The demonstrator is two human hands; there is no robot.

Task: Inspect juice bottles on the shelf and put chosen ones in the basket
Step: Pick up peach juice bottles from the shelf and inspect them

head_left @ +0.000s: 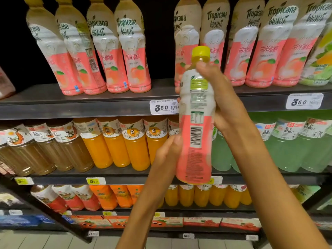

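Observation:
A peach juice bottle [196, 123] with a yellow cap and a pink-and-white label is held upright before the shelves, its barcode side facing me. My right hand [219, 94] grips its upper half, thumb near the neck. My left hand [170, 150] holds its lower half from the left. Matching peach bottles [136, 51] stand in a row on the top shelf [75, 105]. No basket is in view.
The shelf below carries brown, orange [115, 144] and pale green [287, 146] juice bottles. Lower shelves hold more orange bottles and flat cartons [203, 221]. Price tags [162, 107] hang on the shelf edges. Pale floor tiles show at the bottom.

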